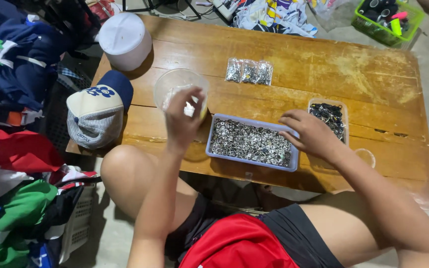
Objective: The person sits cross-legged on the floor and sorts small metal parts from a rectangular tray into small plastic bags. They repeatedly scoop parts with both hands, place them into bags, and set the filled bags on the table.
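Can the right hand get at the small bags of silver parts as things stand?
Probably yes. The right hand rests at the far rim of the blue tray, and the three small bags lie beyond it on bare table. Nothing stands between them; a forward reach over open wood should do.

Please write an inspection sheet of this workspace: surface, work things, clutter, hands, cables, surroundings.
Surface: low wooden table, worn, with a gap between boards.
Job's things: blue tray full of small metal pieces; clear box of dark pieces to its right; three small bags of metal pieces behind.
Clutter: cap and white tub at the table's left end.
Hands: left hand holds a clear cup and a small bag; right hand rests on the tray's right edge.
Cables: some on the floor beyond the table.
Surroundings: piled clothes at left, green basket at top right.
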